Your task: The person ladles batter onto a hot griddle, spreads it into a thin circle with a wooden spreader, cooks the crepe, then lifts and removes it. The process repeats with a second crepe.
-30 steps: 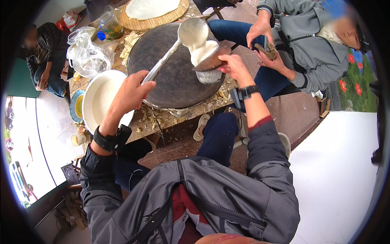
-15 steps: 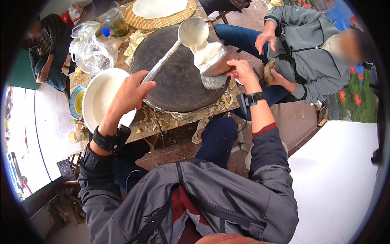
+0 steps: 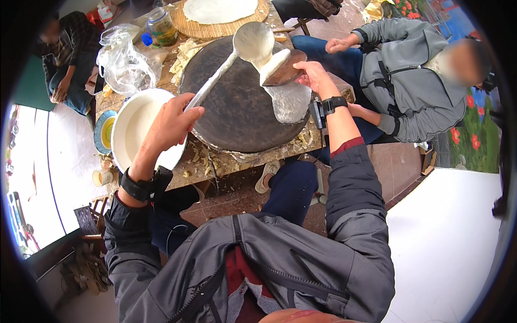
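Note:
My left hand [image 3: 171, 123] is closed round the handle of a batter-coated ladle [image 3: 253, 42], whose bowl is over the far part of a round dark griddle [image 3: 221, 110]. In my right hand [image 3: 318, 79] is a brown, curved-edged scraper [image 3: 291, 69] with pale batter along its left side, right beside the ladle's bowl. Thick batter hangs between the two. Below the scraper, a thin patch of batter [image 3: 291, 102] lies on the griddle's right side. A white basin [image 3: 116, 148] holding pale batter stands under my left forearm.
Beyond the griddle, a thin pale round sheet [image 3: 221, 8] lies on a woven mat [image 3: 186, 26]. A plastic bag [image 3: 126, 67], a jar [image 3: 161, 29] and a yellow-blue bowl [image 3: 102, 134] stand left. Scraps litter the table [image 3: 204, 169]. One person [image 3: 414, 81] sits right, another [image 3: 70, 59] far left.
The scraper has tilted and shifted slightly up beside the ladle, with less batter on it. More of the thin patch shows. The person on the right has drawn one hand back into a fist.

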Available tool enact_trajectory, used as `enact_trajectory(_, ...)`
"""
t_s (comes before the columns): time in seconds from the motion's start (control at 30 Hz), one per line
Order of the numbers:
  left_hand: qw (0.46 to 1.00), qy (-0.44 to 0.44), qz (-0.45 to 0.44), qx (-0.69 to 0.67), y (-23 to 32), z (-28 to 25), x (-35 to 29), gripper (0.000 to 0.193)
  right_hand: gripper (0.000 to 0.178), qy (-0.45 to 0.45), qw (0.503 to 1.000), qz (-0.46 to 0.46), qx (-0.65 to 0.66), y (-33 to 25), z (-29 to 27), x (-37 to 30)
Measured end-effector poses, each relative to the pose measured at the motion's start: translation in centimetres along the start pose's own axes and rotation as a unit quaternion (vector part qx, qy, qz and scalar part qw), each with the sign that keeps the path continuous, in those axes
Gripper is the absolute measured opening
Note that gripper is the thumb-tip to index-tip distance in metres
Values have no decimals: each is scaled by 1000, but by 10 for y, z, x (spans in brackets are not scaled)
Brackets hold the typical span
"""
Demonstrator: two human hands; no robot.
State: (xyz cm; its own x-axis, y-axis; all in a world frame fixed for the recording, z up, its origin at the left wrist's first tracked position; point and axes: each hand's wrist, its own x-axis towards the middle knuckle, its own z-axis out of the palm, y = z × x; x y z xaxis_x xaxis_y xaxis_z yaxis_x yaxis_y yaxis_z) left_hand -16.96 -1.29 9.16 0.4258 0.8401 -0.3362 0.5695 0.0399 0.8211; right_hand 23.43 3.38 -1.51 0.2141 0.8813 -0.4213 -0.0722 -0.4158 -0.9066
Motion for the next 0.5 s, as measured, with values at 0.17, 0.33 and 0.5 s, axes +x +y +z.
enact_trajectory(0.17, 1000, 0, -1, -24, -5, -6, -2, 22, 15, 14, 997, 36, -68, -11, -12, 4)
enact_trajectory(0.33, 1000, 6, -2, -30, -8, -8, -3, 22, 12, -43, 998, -13, -50, -13, 10, 16)
enact_trajectory(0.5, 999, 11, -11, -42, -14, -12, -4, 21, 15, 52, 995, 15, -87, -14, 7, 4)
